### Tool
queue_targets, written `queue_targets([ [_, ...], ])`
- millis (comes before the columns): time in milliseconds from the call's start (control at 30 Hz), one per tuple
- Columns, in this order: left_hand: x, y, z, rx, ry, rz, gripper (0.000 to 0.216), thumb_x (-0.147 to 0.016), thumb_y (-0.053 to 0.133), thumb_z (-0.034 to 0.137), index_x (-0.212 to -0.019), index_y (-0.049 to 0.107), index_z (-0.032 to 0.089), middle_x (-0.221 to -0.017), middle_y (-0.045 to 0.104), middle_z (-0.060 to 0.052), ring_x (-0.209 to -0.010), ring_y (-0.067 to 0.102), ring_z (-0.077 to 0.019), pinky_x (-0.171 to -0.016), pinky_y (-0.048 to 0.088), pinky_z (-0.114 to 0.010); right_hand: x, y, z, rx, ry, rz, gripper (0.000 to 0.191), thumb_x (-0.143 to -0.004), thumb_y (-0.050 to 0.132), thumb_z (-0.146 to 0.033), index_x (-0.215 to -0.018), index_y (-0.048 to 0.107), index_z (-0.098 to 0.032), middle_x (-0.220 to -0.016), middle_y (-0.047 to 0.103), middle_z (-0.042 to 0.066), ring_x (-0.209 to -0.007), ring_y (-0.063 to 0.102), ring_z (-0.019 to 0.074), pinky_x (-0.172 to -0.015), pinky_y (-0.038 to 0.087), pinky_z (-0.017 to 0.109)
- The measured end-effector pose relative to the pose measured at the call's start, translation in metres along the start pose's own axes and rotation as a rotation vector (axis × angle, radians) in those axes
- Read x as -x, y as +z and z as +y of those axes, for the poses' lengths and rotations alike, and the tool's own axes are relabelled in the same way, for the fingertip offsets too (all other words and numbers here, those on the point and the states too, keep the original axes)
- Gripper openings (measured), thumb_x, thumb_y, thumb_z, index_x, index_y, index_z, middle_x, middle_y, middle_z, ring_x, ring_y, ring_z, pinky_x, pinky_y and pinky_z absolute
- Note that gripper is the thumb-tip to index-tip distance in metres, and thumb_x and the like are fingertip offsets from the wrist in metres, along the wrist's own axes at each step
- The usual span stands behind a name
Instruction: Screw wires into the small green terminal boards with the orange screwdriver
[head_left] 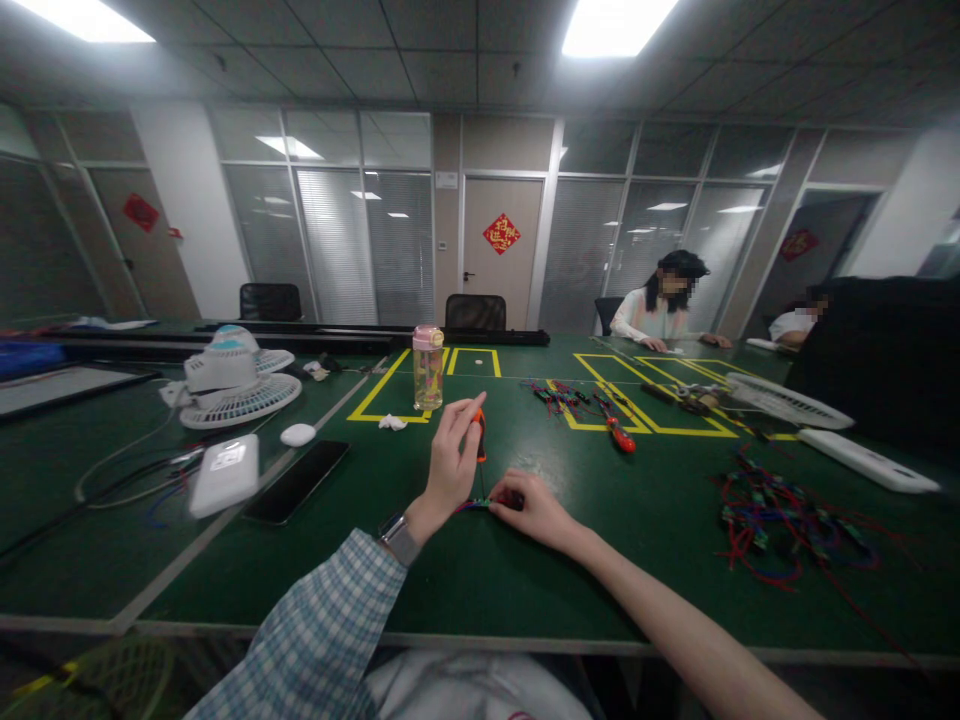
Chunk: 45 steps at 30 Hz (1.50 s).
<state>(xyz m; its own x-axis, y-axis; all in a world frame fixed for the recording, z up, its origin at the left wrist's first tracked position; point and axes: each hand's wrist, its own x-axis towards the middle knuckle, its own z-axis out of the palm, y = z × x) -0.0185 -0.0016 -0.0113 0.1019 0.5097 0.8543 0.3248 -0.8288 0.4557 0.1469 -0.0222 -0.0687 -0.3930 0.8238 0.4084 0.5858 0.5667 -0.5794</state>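
Left grip point(453, 455) clasps screwdriver point(481, 452); right grip point(536, 508) pinches circuit board point(482, 503), likely light, fragile, best held by edges

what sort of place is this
Probably an office doubling as a workshop: a long green table bears a tangle of red and blue wires, and pale-framed glass partition walls stand behind.

An orange-and-black screwdriver point(481, 437) stands nearly upright in the left hand point(451, 460), its thin dark shaft running down beside the palm. Just below that hand, the shaft's tip meets a small green circuit board point(484, 503), pinched at the right hand's point(534, 507) fingertips, with red and blue wires point(466, 507) trailing leftward.
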Motion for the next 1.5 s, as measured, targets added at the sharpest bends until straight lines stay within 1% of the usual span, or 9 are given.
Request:
queue_targets([
  [167,-0.002,0.002,-0.003,-0.036,-0.042,0.074,0.033,-0.091,0.052,0.023,-0.124,0.054,0.023,-0.100,0.054,-0.004,-0.087,0.054,-0.0148,-0.079,0.047,-0.027,0.000,0.000,0.000,0.008,0.002,-0.002,0.007,-0.075,0.064,-0.010,-0.079,0.068,-0.015,-0.072,0.056,0.000,-0.065,0.054,0.0117,-0.060,0.041,0.022],
  [267,-0.003,0.002,-0.002,-0.069,-0.051,0.088,0.027,-0.087,0.060,0.027,-0.113,0.060,0.022,-0.092,0.050,-0.002,-0.083,0.052,-0.0145,-0.078,0.047,-0.027,0.000,0.001,0.001,0.005,0.005,-0.001,0.007,-0.075,0.064,-0.011,-0.078,0.068,-0.015,-0.072,0.055,0.000,-0.064,0.053,0.0113,-0.059,0.041,0.021],
  [400,-0.004,0.001,0.001,-0.002,-0.063,0.019,0.025,-0.093,0.049,0.027,-0.115,0.059,0.022,-0.099,0.053,-0.004,-0.089,0.054,-0.0154,-0.080,0.046,-0.027,0.000,0.001,0.001,0.002,-0.005,0.000,0.006,-0.075,0.064,-0.011,-0.078,0.068,-0.015,-0.072,0.055,0.000,-0.063,0.052,0.0108,-0.059,0.041,0.021],
  [600,-0.001,0.002,0.004,0.098,-0.022,-0.078,0.034,-0.097,0.034,0.023,-0.126,0.051,0.020,-0.116,0.056,-0.008,-0.103,0.056,-0.0180,-0.092,0.045,-0.033,0.000,0.000,-0.001,-0.002,0.003,-0.003,0.006,-0.075,0.064,-0.011,-0.078,0.068,-0.015,-0.072,0.055,0.000,-0.063,0.052,0.0112,-0.058,0.041,0.021],
  [767,0.000,0.005,0.009,0.043,0.049,-0.039,0.029,-0.094,0.042,0.020,-0.121,0.055,0.020,-0.104,0.060,-0.007,-0.094,0.058,-0.0164,-0.084,0.047,-0.030,0.000,-0.001,-0.003,0.002,0.004,-0.002,0.007,-0.074,0.065,-0.010,-0.079,0.068,-0.015,-0.072,0.056,0.000,-0.063,0.053,0.0114,-0.059,0.041,0.022],
  [967,-0.001,0.007,0.009,-0.054,0.095,0.071,0.018,-0.087,0.059,0.025,-0.104,0.062,0.020,-0.088,0.051,-0.002,-0.082,0.054,-0.0140,-0.077,0.047,-0.027,-0.001,0.000,-0.002,0.007,0.013,-0.005,0.007,-0.074,0.064,-0.010,-0.078,0.068,-0.015,-0.074,0.058,0.001,-0.064,0.053,0.0117,-0.059,0.042,0.022],
  [1033,0.000,0.006,0.008,-0.049,0.089,0.073,0.018,-0.088,0.058,0.027,-0.104,0.062,0.020,-0.090,0.050,-0.003,-0.084,0.054,-0.0145,-0.078,0.047,-0.027,-0.001,0.000,-0.002,0.010,0.007,0.000,0.007,-0.075,0.064,-0.010,-0.078,0.068,-0.014,-0.073,0.057,0.001,-0.064,0.053,0.0117,-0.059,0.041,0.022],
  [1233,0.001,0.002,0.008,0.063,0.045,-0.027,0.033,-0.097,0.034,0.020,-0.122,0.055,0.020,-0.109,0.058,-0.007,-0.099,0.056,-0.0162,-0.087,0.046,-0.030,0.000,0.000,-0.003,-0.010,-0.015,0.012,0.007,-0.074,0.064,-0.009,-0.077,0.068,-0.014,-0.072,0.056,0.000,-0.064,0.053,0.0113,-0.059,0.041,0.021],
  [1500,0.001,0.005,0.008,0.016,0.057,0.017,0.026,-0.093,0.045,0.020,-0.116,0.058,0.021,-0.095,0.058,-0.004,-0.087,0.056,-0.0145,-0.080,0.047,-0.028,0.000,0.000,-0.003,-0.004,0.002,0.006,0.007,-0.075,0.064,-0.010,-0.078,0.068,-0.015,-0.072,0.057,0.000,-0.063,0.053,0.0117,-0.059,0.042,0.022],
])
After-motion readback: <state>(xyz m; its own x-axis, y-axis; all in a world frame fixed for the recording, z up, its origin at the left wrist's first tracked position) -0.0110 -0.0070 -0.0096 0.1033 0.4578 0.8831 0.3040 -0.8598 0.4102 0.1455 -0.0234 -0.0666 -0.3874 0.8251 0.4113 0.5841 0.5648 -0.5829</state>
